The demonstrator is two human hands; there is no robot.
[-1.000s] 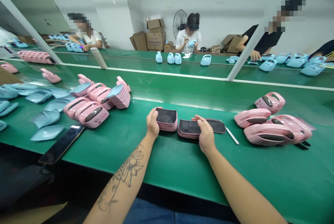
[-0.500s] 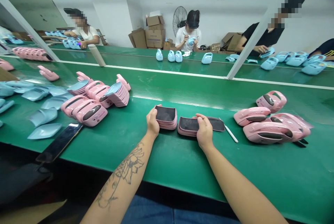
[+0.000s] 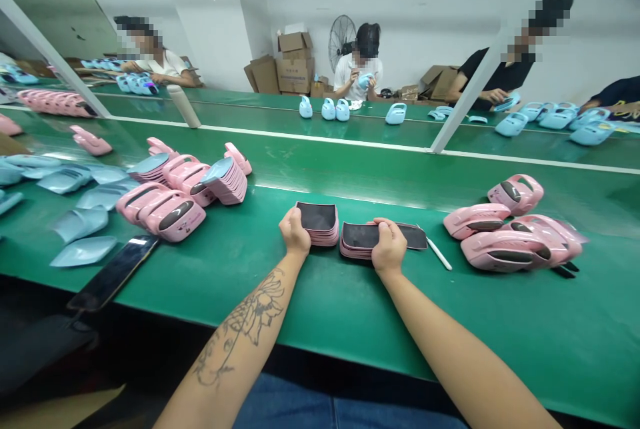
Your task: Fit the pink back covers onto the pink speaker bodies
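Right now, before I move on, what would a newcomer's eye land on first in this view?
The glossy pink plastic casings stand out first, lying on the green bench to both sides, with pale blue shells further left. Dead centre, the left hand rests on a stack of dark-faced pink pieces, the right hand on a second stack. Across the bench, a co-worker sits near a black fan and cardboard boxes.

A squat stack of curved pink plastic shells with dark grey tops (image 3: 317, 217) sat upright on the green conveyor belt (image 3: 320, 302); a second, lower stack (image 3: 356, 237) lay just beside it, one flat matching shell (image 3: 413, 236) overlapping its right end.
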